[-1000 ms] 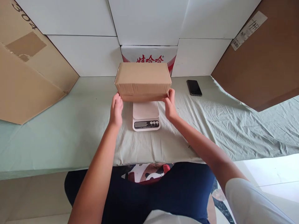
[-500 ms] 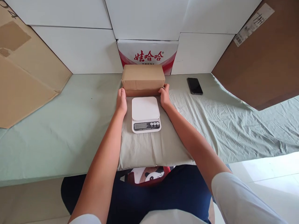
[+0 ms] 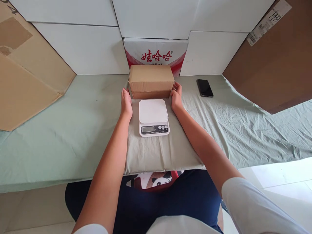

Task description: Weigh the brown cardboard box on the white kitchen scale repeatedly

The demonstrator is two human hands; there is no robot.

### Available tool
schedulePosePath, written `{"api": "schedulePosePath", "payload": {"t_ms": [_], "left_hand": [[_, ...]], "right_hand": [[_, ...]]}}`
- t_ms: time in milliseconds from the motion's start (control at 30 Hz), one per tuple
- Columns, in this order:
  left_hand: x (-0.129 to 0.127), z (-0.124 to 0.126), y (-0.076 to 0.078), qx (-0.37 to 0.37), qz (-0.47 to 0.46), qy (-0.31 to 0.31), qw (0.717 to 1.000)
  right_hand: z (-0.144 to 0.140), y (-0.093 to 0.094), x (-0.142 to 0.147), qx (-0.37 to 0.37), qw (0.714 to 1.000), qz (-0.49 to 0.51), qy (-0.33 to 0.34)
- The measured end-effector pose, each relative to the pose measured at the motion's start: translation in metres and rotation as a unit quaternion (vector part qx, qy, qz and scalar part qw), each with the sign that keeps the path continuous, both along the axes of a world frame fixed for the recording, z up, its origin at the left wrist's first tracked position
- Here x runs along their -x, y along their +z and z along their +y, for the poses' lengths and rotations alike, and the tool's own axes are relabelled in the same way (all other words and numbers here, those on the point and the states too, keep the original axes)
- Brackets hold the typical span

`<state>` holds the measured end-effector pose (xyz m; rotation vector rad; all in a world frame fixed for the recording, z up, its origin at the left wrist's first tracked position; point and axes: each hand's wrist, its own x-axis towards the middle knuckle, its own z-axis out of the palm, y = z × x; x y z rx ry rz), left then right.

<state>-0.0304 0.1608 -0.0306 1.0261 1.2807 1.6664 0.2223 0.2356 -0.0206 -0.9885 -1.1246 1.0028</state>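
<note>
Head view: both my hands flank a cardboard box set down behind a kitchen scale.

From the head camera, I see the brown cardboard box (image 3: 151,81) resting on the green-sheeted surface (image 3: 60,130), just behind the white kitchen scale (image 3: 153,117) and in front of a red-and-white printed carton (image 3: 156,53). My left hand (image 3: 126,103) lies flat and relaxed, fingers together, near the box's left lower corner; I cannot tell whether it touches. My right hand (image 3: 176,96) is loosely spread, fingertips against the box's right end, gripping nothing. A black phone (image 3: 204,88) lies to the right, well apart. Flattened cardboard sheets (image 3: 24,81) lean at either side.
</note>
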Motion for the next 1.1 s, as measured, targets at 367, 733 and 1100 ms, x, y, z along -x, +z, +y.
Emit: {"api": "schedulePosePath", "payload": {"t_ms": [367, 733, 1100], "left_hand": [[-0.004, -0.009, 0.015, 0.025, -0.006, 0.003, 1.000], [-0.009, -0.010, 0.017, -0.014, 0.024, -0.029, 0.999], [-0.008, -0.008, 0.010, -0.041, 0.033, -0.052, 0.997]], "right_hand": [[-0.005, 0.002, -0.001, 0.006, 0.998, 0.043, 0.041], [-0.013, 0.009, 0.003, -0.014, 0.998, 0.001, 0.062], [-0.018, 0.013, 0.007, -0.018, 0.996, -0.067, 0.055]]}}
